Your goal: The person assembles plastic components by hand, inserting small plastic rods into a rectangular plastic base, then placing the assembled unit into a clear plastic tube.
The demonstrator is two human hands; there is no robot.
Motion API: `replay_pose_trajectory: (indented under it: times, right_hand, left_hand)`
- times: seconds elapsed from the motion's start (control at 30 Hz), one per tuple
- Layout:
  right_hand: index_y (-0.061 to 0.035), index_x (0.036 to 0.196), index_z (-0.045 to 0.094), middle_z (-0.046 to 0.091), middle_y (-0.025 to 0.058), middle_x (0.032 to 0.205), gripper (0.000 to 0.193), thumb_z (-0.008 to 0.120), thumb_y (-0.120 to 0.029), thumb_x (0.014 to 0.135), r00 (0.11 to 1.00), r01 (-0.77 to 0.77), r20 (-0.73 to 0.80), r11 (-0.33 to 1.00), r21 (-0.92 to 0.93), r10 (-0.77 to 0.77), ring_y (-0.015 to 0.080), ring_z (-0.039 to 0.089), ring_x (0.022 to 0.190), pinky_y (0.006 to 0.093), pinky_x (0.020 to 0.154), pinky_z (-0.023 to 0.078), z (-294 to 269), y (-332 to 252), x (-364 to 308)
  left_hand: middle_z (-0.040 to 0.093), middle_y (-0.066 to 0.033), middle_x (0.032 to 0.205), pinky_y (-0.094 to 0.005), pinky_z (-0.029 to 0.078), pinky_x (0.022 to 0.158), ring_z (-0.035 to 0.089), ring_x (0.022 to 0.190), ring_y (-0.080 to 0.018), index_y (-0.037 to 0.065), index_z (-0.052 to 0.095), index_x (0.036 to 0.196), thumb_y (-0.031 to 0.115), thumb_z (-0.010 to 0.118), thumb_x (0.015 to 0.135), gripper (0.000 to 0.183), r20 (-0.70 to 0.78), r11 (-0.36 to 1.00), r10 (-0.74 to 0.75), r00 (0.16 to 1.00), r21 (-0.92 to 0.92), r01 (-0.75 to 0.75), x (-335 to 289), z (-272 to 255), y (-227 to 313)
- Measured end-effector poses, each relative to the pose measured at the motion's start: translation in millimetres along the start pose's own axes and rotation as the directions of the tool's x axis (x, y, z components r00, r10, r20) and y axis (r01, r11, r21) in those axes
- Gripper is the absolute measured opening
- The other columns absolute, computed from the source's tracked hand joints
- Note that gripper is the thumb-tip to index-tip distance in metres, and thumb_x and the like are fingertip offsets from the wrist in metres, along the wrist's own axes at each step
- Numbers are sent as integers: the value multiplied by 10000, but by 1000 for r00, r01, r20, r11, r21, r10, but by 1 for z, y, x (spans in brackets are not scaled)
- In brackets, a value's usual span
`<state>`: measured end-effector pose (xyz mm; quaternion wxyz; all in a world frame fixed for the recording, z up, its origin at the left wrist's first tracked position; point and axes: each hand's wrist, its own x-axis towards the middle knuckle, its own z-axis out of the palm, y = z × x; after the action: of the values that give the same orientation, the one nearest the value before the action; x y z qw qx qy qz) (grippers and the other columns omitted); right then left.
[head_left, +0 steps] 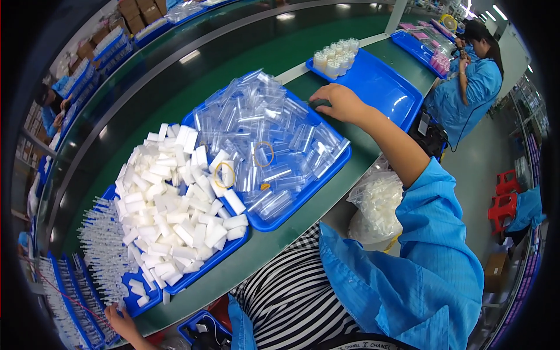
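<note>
Blue plastic trays divide the pieces by kind along the green worktop (268,242), probably so that each sort can be reached without hunting. Clear tubes (274,204) lie loose in the middle tray (326,177), whose raised rim seems needed, since round pieces would roll. White blocks (169,219) are heaped in the next tray (204,271) to the left; being flat-sided, they can pile high with little risk of rolling. Beyond them, thin rods (102,245) lie side by side in another tray (149,302), perhaps to keep them from tangling.

The right hand (341,104) is at the far right edge of the tube tray, its grip partly curled, with a dark thing (319,103) showing under the fingers; whether it is held cannot be told. The left hand (121,322) is stretched to the near corner of the rod tray, fingertips close to its edge; that grip is too small in view to tell how far it is open or what it has. White cups (337,58) stand grouped at one end of the far tray (385,81), which likely keeps them steady.
</note>
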<state>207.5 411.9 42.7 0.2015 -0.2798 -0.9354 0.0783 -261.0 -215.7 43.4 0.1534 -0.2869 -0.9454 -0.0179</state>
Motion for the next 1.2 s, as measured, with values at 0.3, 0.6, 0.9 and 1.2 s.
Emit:
replay_pose_trajectory:
  times: [0.3,0.6,0.9,1.2]
  right_hand:
    - [-64,959,666,655,104,882,204,666,-131,766,964,-160,-194,980,118,181,227,605,722,307,640,493,-24,-44,-1]
    - [-52,888,671,658,88,813,131,659,-115,773,975,220,-63,901,373,-211,211,621,702,290,592,489,-16,-180,0]
    - [-73,949,644,658,96,906,217,641,-200,773,919,376,77,918,127,-387,277,614,879,386,720,498,14,-225,61]
    - [-92,899,637,656,103,876,259,679,-284,731,921,359,225,918,-168,-319,282,615,866,387,747,485,58,-254,93]
  left_hand:
    - [543,-127,1030,-314,451,661,558,865,-247,10,582,957,108,621,831,164,-418,980,-94,903,-201,9,-16,-1,35]
    - [592,-99,997,-234,430,772,556,879,-139,-1,520,1085,99,554,897,216,-368,403,-372,852,-891,-208,-39,-27,161]
    - [541,-133,1049,-297,422,851,535,940,-180,-19,475,1100,6,527,830,276,-268,-242,-32,963,-933,-268,-66,-53,264]
    - [546,-123,948,-278,411,790,506,874,-189,-33,550,1021,-39,601,803,224,-197,-289,138,971,-945,-150,-82,-48,293]
